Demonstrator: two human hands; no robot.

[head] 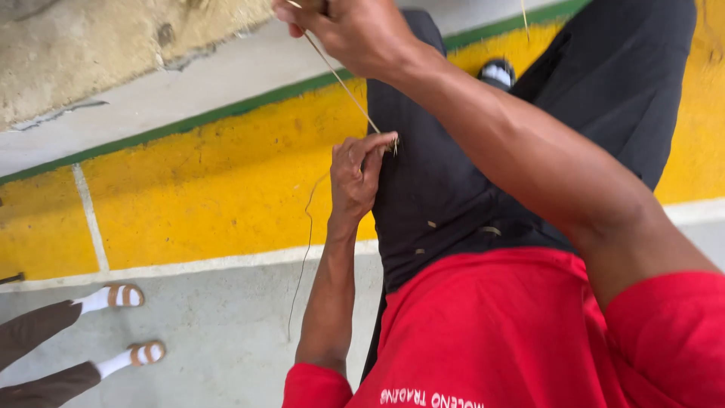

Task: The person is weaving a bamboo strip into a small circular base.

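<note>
**Two hands draw a thin fibre strand taut above a dark-trousered thigh**

The left hand [355, 175] rests against the outer side of the person's left thigh, which is covered by black trousers [445, 189]. Its grip is clenched: thumb and forefinger pinch the lower end of a thin, pale straw-coloured strand [343, 85] right at the trouser cloth. From that pinch the strand runs straight and taut, slanting up and to the left, to the right hand [351, 30] at the top edge of the view. The right hand's grip is likewise clenched on the strand, fingers curled over it; the forearm reaches across the body from the lower right.

A looser, finer length of fibre [306, 242] hangs down from beside the left hand, curving along the left forearm toward the floor. A few short bits of pale fibre [489, 230] lie on the trousers near the hem of the red shirt [513, 332].

Below is a grey concrete floor [211, 332], then a yellow-painted band [211, 189] edged with a green line and crossed by a pale stripe. A dark shoe [497, 72] shows at the top. At lower left, another person's feet in white socks and tan sandals [121, 296] stand well apart from the hands.
</note>
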